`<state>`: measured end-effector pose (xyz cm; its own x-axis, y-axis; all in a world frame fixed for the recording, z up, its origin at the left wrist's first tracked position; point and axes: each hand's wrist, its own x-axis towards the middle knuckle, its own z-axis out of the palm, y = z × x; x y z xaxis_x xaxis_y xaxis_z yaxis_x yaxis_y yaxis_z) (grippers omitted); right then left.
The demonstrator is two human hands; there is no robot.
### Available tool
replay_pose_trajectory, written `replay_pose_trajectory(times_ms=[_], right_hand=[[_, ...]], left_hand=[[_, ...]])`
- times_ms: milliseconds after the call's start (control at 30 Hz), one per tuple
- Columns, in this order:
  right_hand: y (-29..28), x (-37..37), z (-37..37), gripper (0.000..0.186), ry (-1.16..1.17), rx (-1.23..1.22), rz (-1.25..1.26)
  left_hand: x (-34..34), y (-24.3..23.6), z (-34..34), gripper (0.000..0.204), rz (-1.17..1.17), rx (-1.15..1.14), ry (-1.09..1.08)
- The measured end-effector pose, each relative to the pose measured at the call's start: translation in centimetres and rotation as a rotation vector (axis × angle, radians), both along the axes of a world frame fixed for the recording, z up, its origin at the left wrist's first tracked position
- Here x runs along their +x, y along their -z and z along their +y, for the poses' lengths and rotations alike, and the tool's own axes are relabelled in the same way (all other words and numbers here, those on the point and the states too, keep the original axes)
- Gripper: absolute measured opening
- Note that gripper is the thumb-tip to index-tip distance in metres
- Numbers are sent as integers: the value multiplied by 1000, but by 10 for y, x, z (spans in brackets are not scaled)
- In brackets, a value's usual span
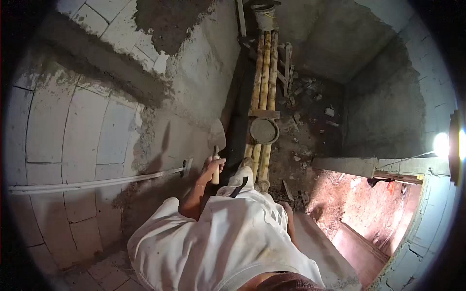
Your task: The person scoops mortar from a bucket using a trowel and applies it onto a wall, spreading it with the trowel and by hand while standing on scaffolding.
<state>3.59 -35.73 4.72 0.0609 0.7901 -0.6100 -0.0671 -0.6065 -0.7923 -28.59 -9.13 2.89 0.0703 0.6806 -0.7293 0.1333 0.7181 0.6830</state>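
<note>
My left hand (pixel 213 165) grips the wooden handle of a trowel (pixel 217 133), whose blade points forward beside the partly plastered left wall (pixel 184 97). My right hand (pixel 286 209) hangs by my right hip, mostly hidden by my white shirt, so its fingers cannot be made out. I stand over a plank of bamboo poles (pixel 262 72), with a foot resting on it. A round bowl of grey mix (pixel 264 130) sits on the poles ahead of my foot, just this side of a wooden crosspiece (pixel 263 114).
A bucket (pixel 264 17) stands at the far end of the poles. Rubble (pixel 296 97) litters the dark floor below. A white pipe (pixel 97 182) runs along the left wall. At the right are a bright lamp (pixel 441 144) and an opening (pixel 369 208) with a concrete edge.
</note>
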Motion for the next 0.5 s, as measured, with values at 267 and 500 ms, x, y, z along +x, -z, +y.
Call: replay_pose_trajectory(times_ms=[267,500], right_hand=[[-6,32,40,60,-442,124,-144],[-116,15,216,72,-197,196,-129]], left_hand=[[57,-98,43,25,-262,106,-108],[84,-103,69,32,-359,245,-121]])
